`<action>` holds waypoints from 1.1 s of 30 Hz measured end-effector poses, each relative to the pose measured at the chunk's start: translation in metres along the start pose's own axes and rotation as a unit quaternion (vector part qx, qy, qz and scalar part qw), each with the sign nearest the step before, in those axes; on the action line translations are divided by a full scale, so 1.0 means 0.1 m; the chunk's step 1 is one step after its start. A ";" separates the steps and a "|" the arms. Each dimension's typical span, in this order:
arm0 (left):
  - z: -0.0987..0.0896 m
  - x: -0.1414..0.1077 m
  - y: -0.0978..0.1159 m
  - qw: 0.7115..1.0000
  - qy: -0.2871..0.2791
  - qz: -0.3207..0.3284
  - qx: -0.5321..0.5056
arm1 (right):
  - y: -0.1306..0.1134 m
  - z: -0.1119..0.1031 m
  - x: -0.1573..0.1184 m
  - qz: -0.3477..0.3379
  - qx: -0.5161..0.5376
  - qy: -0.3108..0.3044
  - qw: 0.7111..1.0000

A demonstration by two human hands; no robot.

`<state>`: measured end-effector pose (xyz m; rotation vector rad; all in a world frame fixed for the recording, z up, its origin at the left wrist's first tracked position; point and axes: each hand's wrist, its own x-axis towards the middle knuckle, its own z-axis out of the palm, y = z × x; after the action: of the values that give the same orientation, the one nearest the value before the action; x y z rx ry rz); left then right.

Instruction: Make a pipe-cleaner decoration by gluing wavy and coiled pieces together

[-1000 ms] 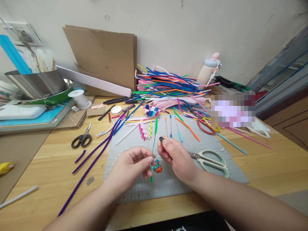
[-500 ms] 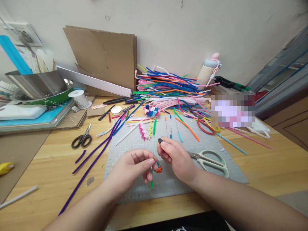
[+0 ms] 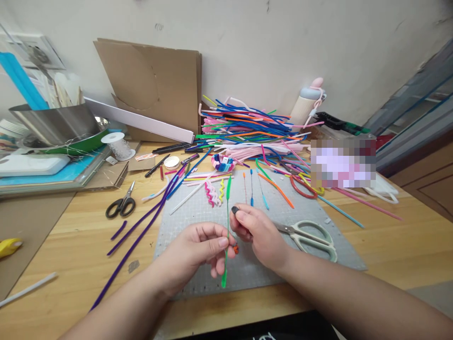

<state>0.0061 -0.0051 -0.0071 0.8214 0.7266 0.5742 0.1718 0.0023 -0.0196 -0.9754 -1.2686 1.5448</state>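
Between thumb and fingers, my left hand [image 3: 201, 245] pinches a green pipe cleaner [image 3: 229, 189] upright. Its middle is trimmed to a thin stem, while fluffy green stays at both ends. My right hand [image 3: 262, 236] is closed around a small object with a black tip [image 3: 234, 210]; the fingers cover the rest, so its kind is unclear. A bit of orange fluff [image 3: 236, 248] shows behind the left fingertips. Beyond the hands, orange [image 3: 244, 175], blue [image 3: 251, 201] and light blue [image 3: 266, 204] pipe cleaners with thinned middles lie on the grey cutting mat [image 3: 198, 288].
Pale green scissors [image 3: 314, 241] lie beside my right forearm, black scissors [image 3: 121, 207] to the left. Long purple pipe cleaners [image 3: 130, 257] cross the table. A heap of coloured pipe cleaners [image 3: 251, 125] sits at the back, near a bottle [image 3: 306, 101] and cardboard [image 3: 152, 89].
The green pipe cleaner has shifted slightly right and more of its lower fluffy end shows. Less of the orange fluff is visible. Both hands stay almost in place.
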 end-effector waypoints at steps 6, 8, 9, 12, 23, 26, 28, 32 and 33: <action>0.00 -0.01 0.01 0.999 -0.024 -0.015 -0.027 | 0.04 0.02 -0.01 0.012 0.023 -0.010 1.000; 0.00 -0.01 0.01 0.999 -0.024 -0.017 -0.030 | 0.05 0.02 -0.01 0.017 0.030 -0.006 0.999; 0.00 -0.01 0.01 0.999 -0.025 -0.017 -0.032 | 0.05 0.03 -0.01 0.019 0.032 -0.005 0.999; 0.00 0.00 0.00 0.999 -0.028 -0.018 -0.033 | 0.04 0.03 -0.01 0.019 0.036 -0.003 0.999; -0.01 -0.01 0.00 0.999 -0.029 -0.016 -0.026 | 0.01 0.04 -0.01 0.027 0.048 -0.001 0.998; -0.02 -0.01 -0.01 0.999 -0.029 -0.014 -0.024 | 0.02 0.04 -0.01 0.029 0.051 0.000 0.998; -0.02 0.00 -0.01 0.999 -0.023 -0.010 -0.020 | 0.03 0.03 -0.02 0.026 0.051 0.001 0.998; -0.02 0.00 -0.01 1.000 -0.005 0.001 -0.005 | 0.04 0.02 -0.02 0.006 0.028 -0.004 1.000; -0.01 0.00 -0.01 1.000 -0.001 0.003 -0.001 | 0.04 0.02 -0.02 0.000 0.021 -0.003 1.000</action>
<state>0.0051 -0.0053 -0.0086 0.8229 0.7226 0.5790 0.1701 -0.0006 -0.0231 -0.9443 -1.2354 1.5706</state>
